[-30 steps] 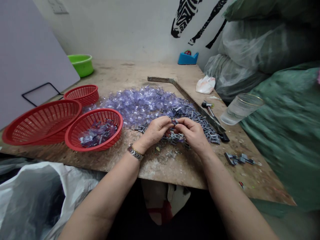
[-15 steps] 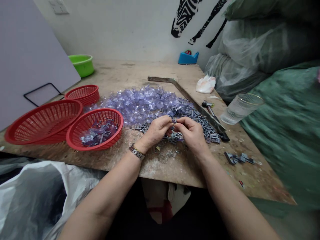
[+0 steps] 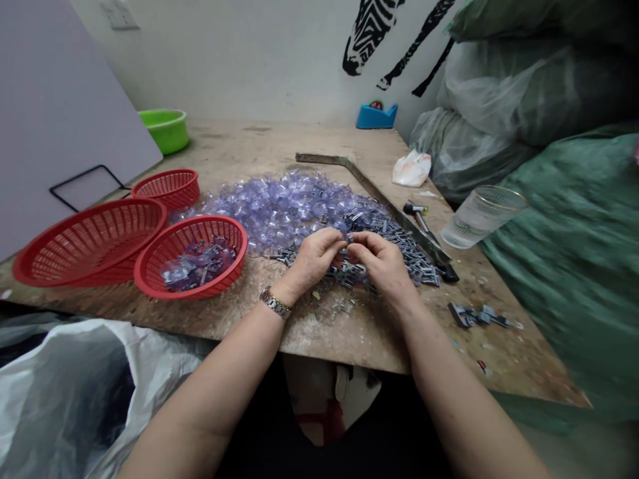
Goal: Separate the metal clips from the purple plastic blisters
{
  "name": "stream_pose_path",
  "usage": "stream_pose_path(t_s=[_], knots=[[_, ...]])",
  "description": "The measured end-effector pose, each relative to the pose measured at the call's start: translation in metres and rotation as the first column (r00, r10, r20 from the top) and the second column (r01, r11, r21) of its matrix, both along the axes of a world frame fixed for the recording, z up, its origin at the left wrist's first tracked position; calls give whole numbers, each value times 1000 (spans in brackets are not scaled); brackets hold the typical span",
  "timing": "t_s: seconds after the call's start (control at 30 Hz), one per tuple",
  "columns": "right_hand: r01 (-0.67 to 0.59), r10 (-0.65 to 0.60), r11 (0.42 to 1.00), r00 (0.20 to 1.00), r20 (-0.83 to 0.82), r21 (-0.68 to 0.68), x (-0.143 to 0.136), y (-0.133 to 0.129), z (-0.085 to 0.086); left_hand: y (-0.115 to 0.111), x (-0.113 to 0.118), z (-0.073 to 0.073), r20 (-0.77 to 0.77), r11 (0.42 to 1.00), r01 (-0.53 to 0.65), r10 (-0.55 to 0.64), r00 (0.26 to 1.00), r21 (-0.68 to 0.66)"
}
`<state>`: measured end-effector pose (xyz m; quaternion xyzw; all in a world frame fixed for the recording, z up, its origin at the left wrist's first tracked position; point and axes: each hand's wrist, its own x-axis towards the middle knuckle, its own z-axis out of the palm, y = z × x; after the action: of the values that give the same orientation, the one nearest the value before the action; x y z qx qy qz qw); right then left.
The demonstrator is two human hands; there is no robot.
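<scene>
My left hand (image 3: 317,255) and my right hand (image 3: 378,261) meet at the fingertips over the near side of a pile. Between them, pinched by thumbs and forefingers, is a small grey plastic part (image 3: 349,239); fingers hide most of it, and whether a clear piece is joined to it I cannot tell. Beneath and to the right of the hands lie many grey plastic parts (image 3: 407,249). Behind them spreads a heap of clear purplish plastic pieces (image 3: 279,206). At the left, a red basket (image 3: 144,276) holds a mix of grey and clear pieces (image 3: 200,265).
Two more red baskets, one large (image 3: 30,263) and one small (image 3: 167,179), stand at the left near a green basin (image 3: 170,133). A bent metal bar (image 3: 379,196) borders the pile. To its right are a small hammer (image 3: 422,219), a glass (image 3: 476,216) and dark grey blocks (image 3: 479,315).
Both hands stay together at nearly the same spot, with only a slight shift of the fingers around the small part. The baskets and pile look unchanged.
</scene>
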<state>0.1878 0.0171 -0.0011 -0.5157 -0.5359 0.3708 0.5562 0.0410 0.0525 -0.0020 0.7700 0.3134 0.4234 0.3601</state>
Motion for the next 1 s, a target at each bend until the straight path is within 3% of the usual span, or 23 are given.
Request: stream_pose_path(t_s=[0.33,0.57,0.8,1.0], knots=[[22,-30,998,992,119,63,0,-2,0,1,0,1,-19,1000,-1,1,1000,28],[21,-28,998,993,113,59,1,-3,0,0,1,-2,95,975,159,-146,985,-153],[39,-46,995,996,72,93,-2,-2,-2,0,-1,-1,168,949,222,-187,968,-225],[170,-250,940,934,255,297,-1,-2,-2,-1,5,-1,224,962,156,-105,969,-223]])
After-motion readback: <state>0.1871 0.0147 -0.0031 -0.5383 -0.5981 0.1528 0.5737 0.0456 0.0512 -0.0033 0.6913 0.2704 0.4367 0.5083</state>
